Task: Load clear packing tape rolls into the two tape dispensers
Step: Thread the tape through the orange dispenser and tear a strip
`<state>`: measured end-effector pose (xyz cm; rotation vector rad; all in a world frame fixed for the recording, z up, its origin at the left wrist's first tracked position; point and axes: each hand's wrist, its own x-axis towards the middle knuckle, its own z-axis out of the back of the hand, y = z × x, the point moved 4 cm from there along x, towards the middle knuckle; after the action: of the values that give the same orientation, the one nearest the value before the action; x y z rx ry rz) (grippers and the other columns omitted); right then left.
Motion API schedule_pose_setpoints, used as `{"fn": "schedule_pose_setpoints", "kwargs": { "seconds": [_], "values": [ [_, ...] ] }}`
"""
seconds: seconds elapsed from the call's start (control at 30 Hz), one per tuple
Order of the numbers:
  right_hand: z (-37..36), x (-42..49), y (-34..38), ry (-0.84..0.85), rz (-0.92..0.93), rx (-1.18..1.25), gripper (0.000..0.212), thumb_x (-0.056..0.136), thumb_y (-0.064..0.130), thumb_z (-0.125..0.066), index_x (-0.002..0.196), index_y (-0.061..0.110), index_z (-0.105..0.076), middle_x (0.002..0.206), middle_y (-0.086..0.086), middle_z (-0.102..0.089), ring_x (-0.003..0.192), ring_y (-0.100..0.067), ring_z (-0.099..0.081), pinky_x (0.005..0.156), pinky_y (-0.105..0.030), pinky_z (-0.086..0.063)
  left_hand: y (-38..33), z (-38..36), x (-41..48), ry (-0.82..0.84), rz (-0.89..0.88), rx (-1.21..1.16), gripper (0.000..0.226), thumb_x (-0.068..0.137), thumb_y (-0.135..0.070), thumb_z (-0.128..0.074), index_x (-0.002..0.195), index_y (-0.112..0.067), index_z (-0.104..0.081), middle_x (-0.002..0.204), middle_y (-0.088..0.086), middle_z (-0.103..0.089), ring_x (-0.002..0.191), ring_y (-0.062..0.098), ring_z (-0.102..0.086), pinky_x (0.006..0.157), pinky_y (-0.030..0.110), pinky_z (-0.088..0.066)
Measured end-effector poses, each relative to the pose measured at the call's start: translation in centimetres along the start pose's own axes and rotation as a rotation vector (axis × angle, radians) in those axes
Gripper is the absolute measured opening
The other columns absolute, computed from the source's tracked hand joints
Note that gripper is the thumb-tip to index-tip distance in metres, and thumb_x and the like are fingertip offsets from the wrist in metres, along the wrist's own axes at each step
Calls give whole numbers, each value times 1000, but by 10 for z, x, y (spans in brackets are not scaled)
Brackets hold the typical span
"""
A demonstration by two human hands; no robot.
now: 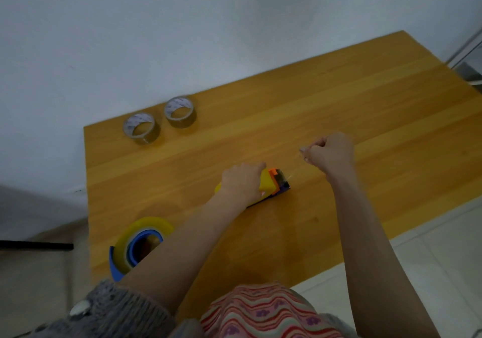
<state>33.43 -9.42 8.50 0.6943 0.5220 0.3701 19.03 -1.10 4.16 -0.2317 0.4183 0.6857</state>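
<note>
The yellow dispenser (268, 185) lies near the middle of the table (339, 103). The left hand (242, 184) covers its body from above, with fingers curled over it to hold it down. At 2 o'clock from the dispenser's mouth is the right hand (330, 152). It is closed into a loose fist, and thumb and fingers pinch together on what seems to be the tape end (302, 152). A faint shiny strip runs from there back to the mouth, but it is too thin to see well. At 7 o'clock on the table stands the blue dispenser (117, 267), which carries a roll already, so I judge this one is loaded. At 10 o'clock, near the far edge, a clear roll (142, 129) and a second roll (180, 112) stand just beside each other, untouched. The step in hand seems to be the threading of the yellow dispenser: drawing the tape out past the cutter. The next move calls for a steady pull, with the left hand keeping the dispenser from sliding and the strip kept flat so it does not stick to itself.
</note>
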Motion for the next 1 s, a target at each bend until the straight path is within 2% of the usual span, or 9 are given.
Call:
{"fn": "schedule_pose_setpoints", "kwargs": {
  "seconds": [0.1, 0.2, 0.43, 0.5, 0.6, 0.73, 0.83, 0.9, 1.0],
  "values": [
    [2, 0, 1, -12, 31, -37, 20, 84, 14, -70, 69, 2, -64, 82, -17, -70, 88, -29, -67, 63, -32, -51, 1, -1, 0, -7, -10, -2, 66, 89, -37, -57, 144, -27, -22, 111, 12, -60, 95, 33, -60, 61, 34, -44],
    [5, -1, 2, -11, 43, -46, 17, 83, 17, -72, 79, 1, -68, 83, -15, -70, 86, -28, -66, 75, -39, -55, -3, -3, 3, -6, -28, -30, 65, 89, -38, -58, 143, -27, -23, 113, 11, -60, 98, 33, -60, 62, 35, -43],
    [41, 18, -15, -19, -125, 67, 26, 85, 19, -72, 63, 13, -57, 75, -6, -65, 91, -27, -65, 88, -46, -54, 17, -18, -18, -64, -178, -467, 63, 80, -51, -60, 135, -32, -34, 101, 11, -67, 90, 32, -63, 69, 39, -51],
    [38, 16, -13, -1, -112, 86, 25, 84, 16, -71, 64, 13, -56, 72, -2, -63, 92, -27, -66, 87, -47, -55, 17, -24, -22, -83, -163, -475, 63, 80, -52, -61, 134, -32, -34, 97, 11, -67, 86, 31, -64, 67, 38, -51],
    [39, 9, 1, -25, -34, 52, 26, 83, 14, -71, 62, 13, -55, 79, -11, -68, 92, -30, -67, 84, -50, -55, 14, -29, -21, -105, -144, -479, 65, 81, -51, -62, 135, -35, -30, 97, 9, -66, 83, 29, -64, 65, 37, -50],
    [37, -4, 30, -28, 107, -134, 20, 84, 18, -71, 71, 9, -60, 85, -14, -69, 84, -27, -64, 72, -37, -53, 10, -28, -24, -121, -105, -533, 64, 81, -45, -62, 137, -33, -32, 99, 11, -62, 85, 33, -62, 69, 40, -51],
    [61, -17, 61, -140, 205, -129, 10, 85, 16, -67, 84, 6, -67, 82, -6, -64, 78, -19, -58, 62, -25, -41, 4, -30, -19, -121, -70, -429, 65, 83, -47, -59, 138, -34, -29, 104, 15, -60, 93, 36, -60, 73, 42, -51],
    [81, -24, 88, -174, 309, -101, 8, 82, 19, -70, 81, 11, -66, 80, -4, -65, 76, -15, -58, 56, -21, -37, 0, -31, -14, -113, -108, -344, 65, 83, -48, -58, 138, -32, -29, 106, 16, -60, 94, 37, -60, 73, 44, -52],
    [86, -24, 107, -108, 372, -118, 11, 82, 22, -72, 78, 14, -64, 82, -7, -67, 76, -15, -58, 55, -18, -38, 0, -29, -10, -82, -123, -366, 66, 80, -54, -56, 136, -31, -31, 106, 15, -62, 94, 37, -62, 74, 45, -53]
  ]
}}
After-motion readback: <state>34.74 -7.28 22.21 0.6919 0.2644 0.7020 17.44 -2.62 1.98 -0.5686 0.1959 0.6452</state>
